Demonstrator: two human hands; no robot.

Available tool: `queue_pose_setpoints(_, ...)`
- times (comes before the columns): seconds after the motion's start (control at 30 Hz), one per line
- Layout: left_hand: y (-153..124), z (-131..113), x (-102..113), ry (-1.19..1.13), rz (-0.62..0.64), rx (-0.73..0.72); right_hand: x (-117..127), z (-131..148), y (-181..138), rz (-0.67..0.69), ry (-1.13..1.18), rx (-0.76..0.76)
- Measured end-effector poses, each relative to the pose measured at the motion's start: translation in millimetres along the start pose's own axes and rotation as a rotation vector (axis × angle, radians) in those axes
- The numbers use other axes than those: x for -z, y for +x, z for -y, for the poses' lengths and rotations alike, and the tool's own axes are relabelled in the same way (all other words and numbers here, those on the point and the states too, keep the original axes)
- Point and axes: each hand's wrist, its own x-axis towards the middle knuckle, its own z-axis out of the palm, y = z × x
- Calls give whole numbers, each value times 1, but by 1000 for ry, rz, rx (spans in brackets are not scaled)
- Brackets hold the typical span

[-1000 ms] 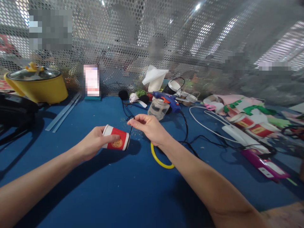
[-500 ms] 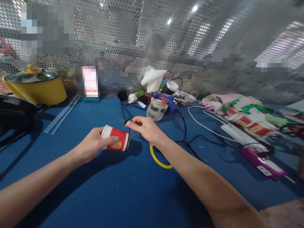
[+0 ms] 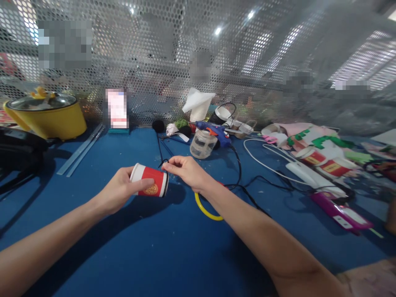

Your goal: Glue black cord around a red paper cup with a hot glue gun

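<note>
My left hand (image 3: pixel 123 187) is wrapped round a red and white paper cup (image 3: pixel 156 180), which lies tilted on its side above the blue table (image 3: pixel 148 255). A black band runs round the cup's right end, and a gold emblem shows below my thumb. Close to that end, my right hand (image 3: pixel 185 170) pinches a black cord (image 3: pixel 165 161) between thumb and fingers. The cord trails back to a black ball of yarn (image 3: pixel 158 126) by the mesh. Below my right wrist lies a yellow ring (image 3: pixel 206 212), partly hidden by my forearm.
A blue glue gun (image 3: pixel 215 131) rests on a clear jar (image 3: pixel 202 144) behind my right hand. To the right lie a white power strip (image 3: pixel 312 178), a purple device (image 3: pixel 342 210), cables and more cups (image 3: pixel 335 167). A yellow pot (image 3: pixel 48 119) stands at left, near clear strips (image 3: pixel 80 152).
My right hand has moved slightly down and left, closer to the cup's end, still pinching the cord. The cup stays almost where it was in my left hand.
</note>
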Motion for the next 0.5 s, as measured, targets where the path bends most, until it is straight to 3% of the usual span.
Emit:
queue_pose_setpoints(0.27,-1,0,0,2,-24,-16,0,-1,0,13,-27,-10)
queue_pose_setpoints(0.5,-1,2,0,-16,-54,-33,-2,1,1,29,92,-72)
